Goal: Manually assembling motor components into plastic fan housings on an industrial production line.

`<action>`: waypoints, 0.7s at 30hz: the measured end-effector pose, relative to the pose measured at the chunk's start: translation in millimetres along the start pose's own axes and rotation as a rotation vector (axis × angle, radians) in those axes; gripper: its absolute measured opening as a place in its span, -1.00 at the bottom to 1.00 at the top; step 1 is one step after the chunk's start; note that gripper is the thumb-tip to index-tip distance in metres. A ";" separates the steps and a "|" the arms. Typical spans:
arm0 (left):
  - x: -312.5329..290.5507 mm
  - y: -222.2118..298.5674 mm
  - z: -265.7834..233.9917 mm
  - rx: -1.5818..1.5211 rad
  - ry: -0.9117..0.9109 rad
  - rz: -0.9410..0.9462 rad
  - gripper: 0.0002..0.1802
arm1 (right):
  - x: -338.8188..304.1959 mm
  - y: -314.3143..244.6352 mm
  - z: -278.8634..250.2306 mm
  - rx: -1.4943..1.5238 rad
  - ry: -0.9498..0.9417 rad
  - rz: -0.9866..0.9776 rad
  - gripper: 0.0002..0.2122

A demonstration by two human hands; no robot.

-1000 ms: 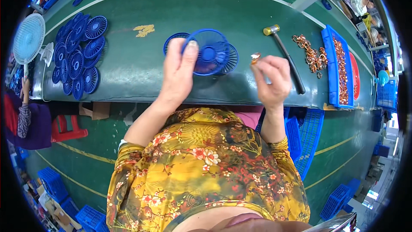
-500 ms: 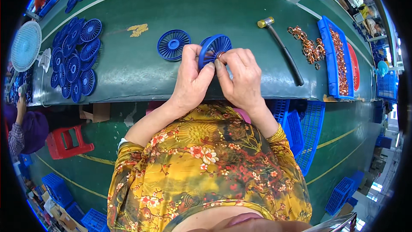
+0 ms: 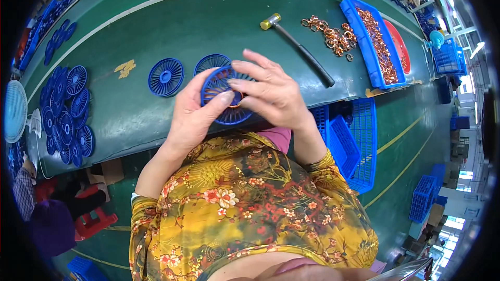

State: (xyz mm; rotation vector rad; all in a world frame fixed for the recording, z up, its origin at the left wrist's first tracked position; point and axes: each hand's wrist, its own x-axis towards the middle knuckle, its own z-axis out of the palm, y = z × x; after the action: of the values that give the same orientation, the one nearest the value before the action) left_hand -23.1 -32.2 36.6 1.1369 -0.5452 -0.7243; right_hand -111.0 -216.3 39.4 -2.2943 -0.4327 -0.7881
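My left hand grips a blue spoked plastic wheel by its rim, thumb pressed near the hub. Part of a copper-coloured ring shows around that hub. Over the wheel's right side spreads my right hand, fingers apart, some tips touching or close to the hub; its thumb is hidden. Two similar wheels lie just beyond on the green table: one flat at the left, and another partly hidden behind the held wheel.
A pile of blue wheels lies at the left. On the right are a hammer, loose copper rings, and a blue tray full of rings, beside a red dish. Blue baskets stand below the table edge. Another person sits far left.
The view has turned, shifting the table items left. The wheel now lies tilted flatter and lower in my left hand. My right fingers have gone from pinching the ring to spreading out.
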 end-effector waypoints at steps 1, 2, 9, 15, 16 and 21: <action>5.4 -3.8 1.8 0.120 -0.031 0.045 -0.52 | -4.5 8.7 -6.0 0.088 0.046 0.100 -0.69; 7.9 -7.0 5.2 0.244 -0.045 0.093 -0.53 | -8.0 17.0 -12.2 0.189 0.084 0.192 -0.71; 52.4 -59.1 29.9 1.288 -0.160 0.702 -0.57 | -38.4 152.3 -79.9 -1.038 0.203 1.116 -0.62; 50.1 -76.9 17.7 1.417 -0.149 0.622 -0.46 | -80.8 190.4 -110.6 -0.828 0.149 0.822 -0.71; 46.1 -67.5 6.6 1.376 -0.081 0.662 -0.46 | -79.3 183.1 -108.1 -0.745 0.164 0.859 -0.71; -1.1 2.1 -91.7 1.443 0.651 0.624 -0.51 | -80.2 191.8 -97.9 -1.006 0.215 0.881 -0.68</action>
State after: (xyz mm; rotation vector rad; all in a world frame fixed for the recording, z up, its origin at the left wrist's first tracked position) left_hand 42.4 25.1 7.8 2.2177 -0.7961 0.7760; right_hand -119.0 -429.4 -46.2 -2.7724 1.2727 -0.8348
